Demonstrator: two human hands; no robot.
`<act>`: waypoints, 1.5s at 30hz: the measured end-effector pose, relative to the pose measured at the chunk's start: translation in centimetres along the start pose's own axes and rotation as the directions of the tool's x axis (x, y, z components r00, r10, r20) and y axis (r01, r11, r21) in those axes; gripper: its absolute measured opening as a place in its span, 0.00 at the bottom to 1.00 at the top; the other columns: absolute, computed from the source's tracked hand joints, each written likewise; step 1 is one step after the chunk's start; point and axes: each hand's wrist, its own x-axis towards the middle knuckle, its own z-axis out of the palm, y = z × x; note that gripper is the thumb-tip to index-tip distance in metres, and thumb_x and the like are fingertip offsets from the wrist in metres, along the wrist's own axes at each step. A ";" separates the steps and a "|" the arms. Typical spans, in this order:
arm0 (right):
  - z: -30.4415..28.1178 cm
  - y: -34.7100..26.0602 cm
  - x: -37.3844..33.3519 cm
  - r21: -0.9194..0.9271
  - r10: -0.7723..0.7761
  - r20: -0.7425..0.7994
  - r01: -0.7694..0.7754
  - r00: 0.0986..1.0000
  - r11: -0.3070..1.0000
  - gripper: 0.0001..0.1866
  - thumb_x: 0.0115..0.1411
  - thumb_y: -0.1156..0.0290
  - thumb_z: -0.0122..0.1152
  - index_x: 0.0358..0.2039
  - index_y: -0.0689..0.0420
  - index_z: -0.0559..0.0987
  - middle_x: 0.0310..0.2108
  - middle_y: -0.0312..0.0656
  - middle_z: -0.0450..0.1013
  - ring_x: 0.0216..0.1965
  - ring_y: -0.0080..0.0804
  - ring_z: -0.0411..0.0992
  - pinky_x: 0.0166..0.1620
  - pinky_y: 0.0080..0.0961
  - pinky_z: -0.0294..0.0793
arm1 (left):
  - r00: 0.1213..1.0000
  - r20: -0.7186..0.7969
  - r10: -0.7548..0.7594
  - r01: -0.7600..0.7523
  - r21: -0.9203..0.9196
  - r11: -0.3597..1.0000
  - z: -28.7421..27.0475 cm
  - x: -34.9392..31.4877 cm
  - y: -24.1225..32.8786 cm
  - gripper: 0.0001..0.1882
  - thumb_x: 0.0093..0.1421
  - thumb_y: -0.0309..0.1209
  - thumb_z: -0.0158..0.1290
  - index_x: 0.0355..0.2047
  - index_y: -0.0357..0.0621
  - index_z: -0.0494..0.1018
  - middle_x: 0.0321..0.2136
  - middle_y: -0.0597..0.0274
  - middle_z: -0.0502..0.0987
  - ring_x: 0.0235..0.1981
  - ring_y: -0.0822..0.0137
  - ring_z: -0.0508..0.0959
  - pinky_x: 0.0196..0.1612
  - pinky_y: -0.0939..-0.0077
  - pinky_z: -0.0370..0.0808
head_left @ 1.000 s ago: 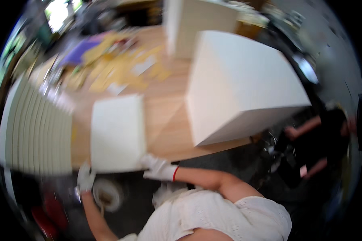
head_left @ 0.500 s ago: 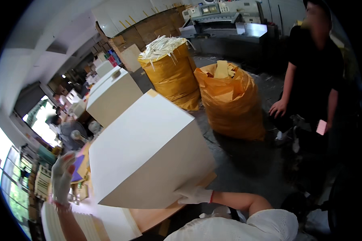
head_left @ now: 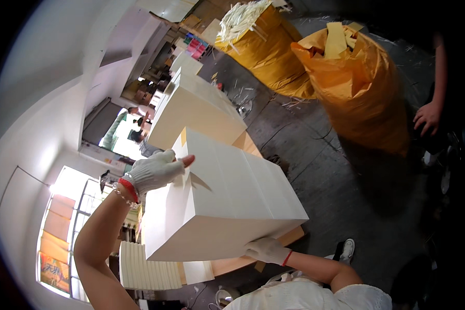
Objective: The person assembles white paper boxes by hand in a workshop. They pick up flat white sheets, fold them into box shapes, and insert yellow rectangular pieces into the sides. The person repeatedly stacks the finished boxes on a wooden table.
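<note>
A large block of stacked white paper (head_left: 248, 181) stands tilted in the view before me, with a small yellowish tab at its far corner. My left hand (head_left: 155, 171), in a white knit glove with bare fingertips, is at the paper's upper edge near that corner. One digit stretches over the edge; the other fingers are partly hidden, and I see nothing held. Creases and a small dark shadow show in the paper beside it. Low on the near side, my right hand (head_left: 266, 250), gloved too, lies with its fingers laid against the stack.
Another tall paper stack (head_left: 196, 106) stands beyond on the wooden table (head_left: 232, 265). Bundled pale sheets (head_left: 147, 266) lie at lower left. Two large orange-yellow sacks (head_left: 263, 54) of paper scraps stand on the dark floor. A person's hand (head_left: 428, 118) is at far right.
My left hand has gone from raised beside the stack to its upper edge. My view has turned and tilted; the sacks appear farther right. My right hand stays at the stack's near side.
</note>
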 end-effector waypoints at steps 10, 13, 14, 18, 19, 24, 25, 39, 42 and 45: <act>0.3 0.6 0.4 0.100 -0.033 -0.168 0.050 0.985 0.994 0.14 0.60 0.57 0.51 0.34 0.54 0.78 0.25 0.48 0.76 0.28 0.48 0.76 0.33 0.44 0.74 | 0.977 0.173 -0.123 0.137 -0.077 0.987 -1.0 1.3 2.0 0.30 0.60 0.55 0.53 0.36 0.34 0.69 0.29 0.57 0.76 0.30 0.70 0.77 0.33 0.76 0.74; 0.5 0.2 0.6 0.091 0.011 -0.065 -0.005 0.998 0.996 0.14 0.61 0.58 0.51 0.34 0.55 0.77 0.26 0.49 0.76 0.28 0.49 0.76 0.34 0.45 0.74 | 0.979 0.205 -0.021 0.054 -0.159 0.986 -0.5 2.3 -1.0 0.28 0.61 0.54 0.52 0.37 0.35 0.69 0.30 0.56 0.76 0.31 0.68 0.78 0.35 0.75 0.75; 0.3 0.0 0.6 0.107 0.008 -0.056 -0.002 0.998 0.994 0.14 0.61 0.58 0.50 0.34 0.55 0.77 0.26 0.49 0.76 0.28 0.50 0.76 0.33 0.44 0.74 | 0.976 0.214 -0.052 0.085 -0.151 0.985 -0.8 1.9 -0.6 0.27 0.62 0.53 0.52 0.37 0.36 0.69 0.31 0.55 0.76 0.32 0.68 0.79 0.37 0.74 0.75; -1.0 -0.3 0.5 0.136 0.005 -0.036 0.000 0.999 0.991 0.14 0.61 0.58 0.50 0.34 0.55 0.77 0.25 0.50 0.76 0.27 0.50 0.76 0.32 0.44 0.75 | 0.971 0.230 -0.066 0.110 -0.183 0.977 -1.3 1.7 0.3 0.24 0.62 0.51 0.53 0.37 0.39 0.69 0.35 0.54 0.78 0.36 0.66 0.80 0.40 0.73 0.76; -1.1 -0.4 0.5 0.140 0.002 -0.029 0.002 1.000 0.990 0.14 0.61 0.58 0.50 0.34 0.55 0.77 0.25 0.51 0.76 0.27 0.50 0.76 0.32 0.43 0.75 | 0.972 0.230 -0.051 0.100 -0.208 0.973 -1.1 1.8 -0.2 0.24 0.62 0.51 0.53 0.37 0.39 0.69 0.36 0.53 0.79 0.36 0.65 0.81 0.40 0.72 0.76; -1.2 -0.5 0.6 0.133 0.004 -0.024 -0.001 1.000 0.991 0.14 0.61 0.58 0.50 0.34 0.55 0.77 0.25 0.51 0.75 0.27 0.50 0.76 0.33 0.43 0.75 | 0.975 0.223 0.007 0.078 -0.371 0.926 -0.9 1.7 -0.9 0.23 0.62 0.50 0.54 0.38 0.40 0.69 0.37 0.55 0.80 0.38 0.65 0.82 0.41 0.71 0.77; -1.2 -0.4 0.7 0.129 -0.001 -0.030 0.004 1.000 0.992 0.14 0.61 0.58 0.50 0.34 0.55 0.77 0.25 0.51 0.75 0.28 0.50 0.76 0.33 0.42 0.75 | 0.975 0.220 0.011 0.077 -0.389 0.918 -1.0 1.6 -0.8 0.23 0.62 0.50 0.54 0.39 0.40 0.69 0.37 0.56 0.80 0.38 0.65 0.82 0.41 0.71 0.77; -1.5 -0.3 0.5 0.075 -0.006 0.024 0.004 1.000 0.997 0.14 0.62 0.58 0.53 0.40 0.50 0.81 0.29 0.44 0.78 0.28 0.43 0.77 0.32 0.38 0.75 | 0.966 0.250 -0.066 0.149 -0.328 0.933 -1.2 1.6 -0.6 0.26 0.60 0.51 0.56 0.45 0.39 0.71 0.38 0.58 0.80 0.39 0.67 0.81 0.44 0.71 0.77; -1.5 -0.3 0.4 0.081 -0.006 0.026 0.004 1.000 0.997 0.14 0.62 0.58 0.53 0.40 0.50 0.81 0.30 0.44 0.78 0.29 0.43 0.77 0.33 0.38 0.75 | 0.965 0.245 -0.092 0.166 -0.303 0.938 -1.3 1.6 -0.5 0.26 0.61 0.50 0.56 0.45 0.39 0.71 0.38 0.59 0.80 0.40 0.67 0.81 0.45 0.71 0.77; -2.0 -0.5 0.6 0.115 0.006 0.049 -0.011 0.999 0.993 0.14 0.63 0.58 0.52 0.40 0.51 0.81 0.30 0.44 0.78 0.30 0.44 0.77 0.34 0.38 0.76 | 0.966 0.238 -0.102 0.173 -0.298 0.939 -1.2 1.6 -0.7 0.25 0.61 0.50 0.56 0.44 0.40 0.71 0.38 0.58 0.80 0.40 0.66 0.81 0.45 0.71 0.77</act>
